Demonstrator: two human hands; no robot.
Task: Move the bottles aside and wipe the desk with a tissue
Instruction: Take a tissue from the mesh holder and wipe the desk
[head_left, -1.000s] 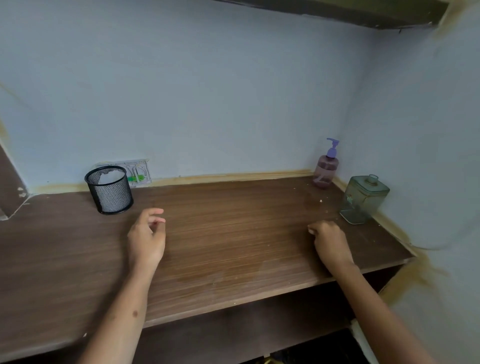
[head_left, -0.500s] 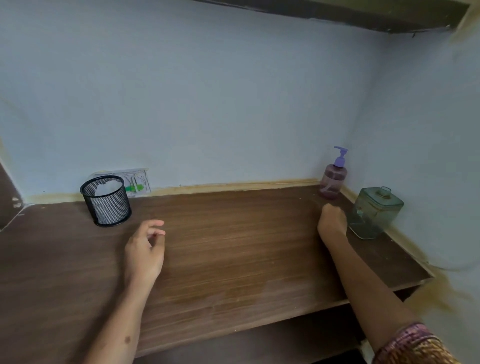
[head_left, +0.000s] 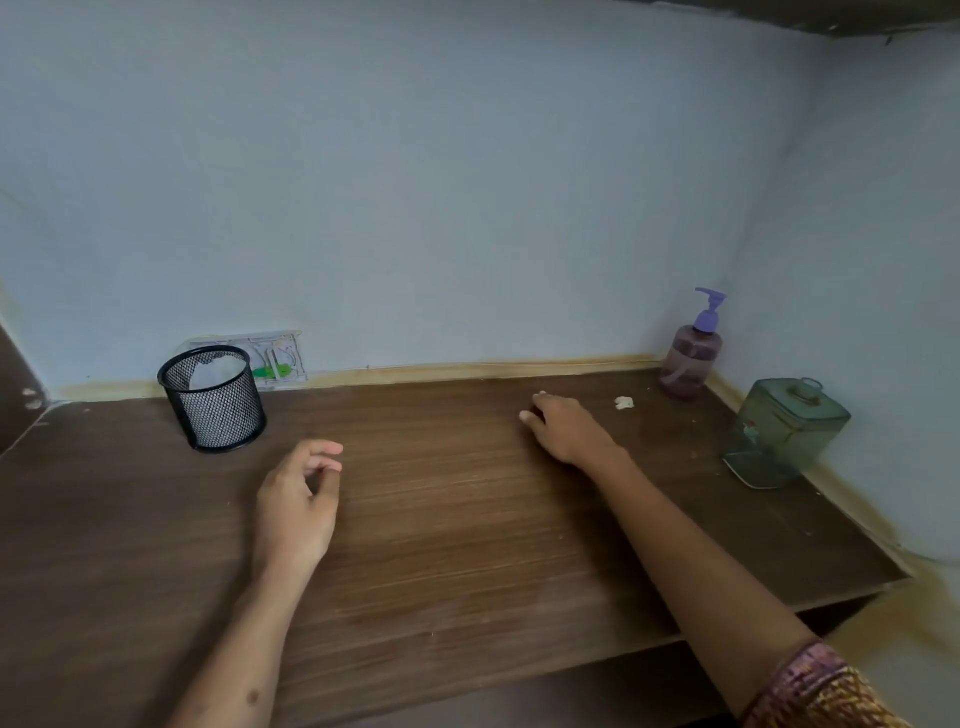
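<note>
Wood-grain desk (head_left: 467, 519), brown, matt, streaky. Black wire-mesh cup (head_left: 213, 397), crumpled white paper inside. Pump bottle (head_left: 691, 358): translucent purplish plastic, slightly glossy. Square jar (head_left: 784, 431): clear greenish, smooth, shiny. Wall (head_left: 415, 182): flat matt paint.

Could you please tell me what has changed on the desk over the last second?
The right hand swept forward, then left along the desk; a small white scrap now lies exposed beside it. The left hand, pump bottle, green jar and mesh cup stayed put.
</note>
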